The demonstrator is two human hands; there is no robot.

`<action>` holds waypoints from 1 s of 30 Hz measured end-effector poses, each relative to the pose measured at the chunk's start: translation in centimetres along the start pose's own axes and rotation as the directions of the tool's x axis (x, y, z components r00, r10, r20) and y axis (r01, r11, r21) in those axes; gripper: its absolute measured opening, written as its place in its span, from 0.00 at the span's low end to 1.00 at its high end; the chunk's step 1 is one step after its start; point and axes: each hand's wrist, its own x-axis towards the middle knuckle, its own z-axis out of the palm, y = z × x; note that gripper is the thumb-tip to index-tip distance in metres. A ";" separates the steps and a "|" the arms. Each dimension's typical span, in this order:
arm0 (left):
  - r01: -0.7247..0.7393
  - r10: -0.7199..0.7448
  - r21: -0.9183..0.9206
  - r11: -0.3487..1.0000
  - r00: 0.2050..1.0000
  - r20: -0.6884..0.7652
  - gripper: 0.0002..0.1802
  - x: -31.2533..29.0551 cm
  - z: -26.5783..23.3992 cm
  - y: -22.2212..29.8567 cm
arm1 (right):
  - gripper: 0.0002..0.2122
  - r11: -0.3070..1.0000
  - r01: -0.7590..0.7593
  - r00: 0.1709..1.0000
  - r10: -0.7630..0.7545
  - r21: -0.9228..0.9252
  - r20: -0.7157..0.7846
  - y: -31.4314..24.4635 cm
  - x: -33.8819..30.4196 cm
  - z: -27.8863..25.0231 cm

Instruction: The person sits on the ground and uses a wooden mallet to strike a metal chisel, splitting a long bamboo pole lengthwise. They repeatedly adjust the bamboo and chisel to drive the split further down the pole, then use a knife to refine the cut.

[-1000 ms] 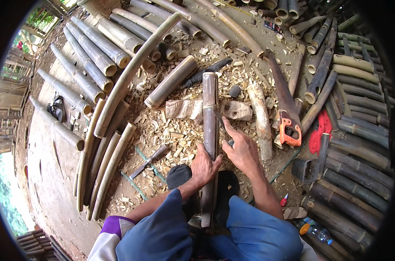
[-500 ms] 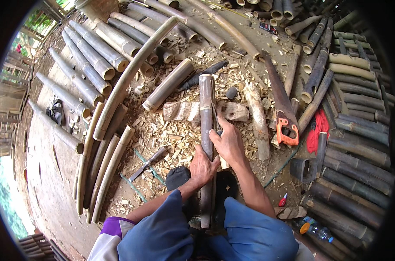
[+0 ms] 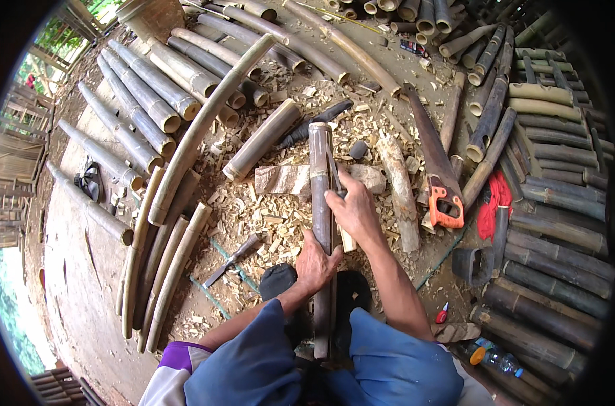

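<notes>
A dark bamboo piece (image 3: pixel 319 177) stands lengthwise between my knees, its cut upper end pointing away from me. My left hand (image 3: pixel 315 262) is wrapped round its lower half, thumb across the front. Along the right side, my right hand (image 3: pixel 355 211) is closed on a thin-bladed knife (image 3: pixel 334 161), its narrow dark blade lying against the bamboo's right edge near the top. Most of the knife's grip is hidden in my fingers. A scarred wooden block (image 3: pixel 280 180) lies on the ground behind the bamboo.
Wood chips (image 3: pixel 273 220) cover the ground. A chisel (image 3: pixel 233 260) lies at left, an orange-handled saw (image 3: pixel 445 203) at right. Bamboo poles (image 3: pixel 148 81) fan out at far left; more bamboo (image 3: pixel 551 250) is stacked at right. A plastic bottle (image 3: pixel 500 361) sits at lower right.
The knife blade now leans more across the bamboo's right edge, and my right hand has shifted slightly. My left hand keeps its hold. The whole view has moved a little.
</notes>
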 end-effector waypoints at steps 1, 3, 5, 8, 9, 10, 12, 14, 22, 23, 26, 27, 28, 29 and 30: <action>0.001 -0.001 0.010 1.000 1.000 0.003 0.37 0.0 0.0 0.1 | 0.29 0.997 -0.068 0.997 0.066 0.048 0.030 -1.1 0.4 -0.4; -0.024 0.024 0.001 1.000 1.000 -0.016 0.38 0.2 0.6 -0.3 | 0.30 0.999 -0.007 1.000 0.006 0.053 0.027 -1.8 2.0 -0.9; -0.052 0.052 0.009 0.999 0.997 -0.059 0.40 0.7 1.0 -2.0 | 0.30 0.993 0.091 0.996 -0.092 0.072 0.006 -1.8 2.8 -0.6; -0.055 0.061 -0.183 0.982 0.998 0.027 0.41 0.5 -0.2 -3.0 | 0.27 0.860 -0.117 0.975 0.005 0.496 0.221 -0.4 0.5 -2.1; -0.023 0.038 -0.255 0.967 0.998 0.054 0.45 -0.1 -0.3 -3.0 | 0.25 0.688 -0.102 0.986 -0.026 0.719 0.164 1.1 -1.2 -2.2; -0.043 0.058 -0.280 0.959 0.997 0.043 0.51 -0.8 -0.2 -4.0 | 0.26 0.625 -0.104 0.988 -0.023 0.773 0.152 1.0 -3.5 -3.1; -0.075 0.092 -0.189 0.979 0.992 0.082 0.50 -3.4 -0.6 -4.8 | 0.28 0.565 -0.131 0.991 0.044 0.815 0.129 2.1 -7.4 -3.7; -0.069 0.103 -0.163 0.984 0.973 0.206 0.46 -3.4 -1.2 -5.5 | 0.28 0.556 -0.123 0.990 0.013 0.822 0.140 4.0 -9.9 -3.0; -0.139 0.167 -0.262 0.955 0.982 0.091 0.28 4.7 -3.0 -1.9 | 0.27 0.594 -0.330 0.935 0.102 0.733 0.339 4.3 -14.5 -2.6; -0.155 0.183 -0.280 0.948 0.980 0.076 0.27 4.8 -3.0 -1.9 | 0.27 0.596 -0.339 0.931 0.099 0.728 0.352 4.5 -14.6 -2.2; -0.156 0.193 -0.346 0.925 0.978 0.075 0.27 4.5 -3.0 -1.6 | 0.15 0.585 -0.354 0.923 0.090 0.730 0.375 4.7 -14.5 -1.8; -0.150 0.192 -0.373 0.916 0.978 0.078 0.27 4.4 -3.0 -1.5 | 0.15 0.588 -0.371 0.916 0.106 0.719 0.386 4.9 -14.4 -1.6; -0.159 0.198 -0.361 0.919 0.978 0.073 0.27 4.5 -3.0 -1.7 | 0.15 0.590 -0.388 0.909 0.122 0.708 0.397 5.0 -14.4 -1.5; -0.168 0.203 -0.349 0.922 0.977 0.067 0.27 4.6 -2.9 -1.8 | 0.18 0.578 -0.403 0.904 0.131 0.710 0.406 5.1 -14.4 -1.3; -0.178 0.209 -0.337 0.924 0.976 0.059 0.26 4.6 -3.0 -1.9 | 0.20 0.555 -0.413 0.902 0.138 0.722 0.410 5.1 -14.4 -1.2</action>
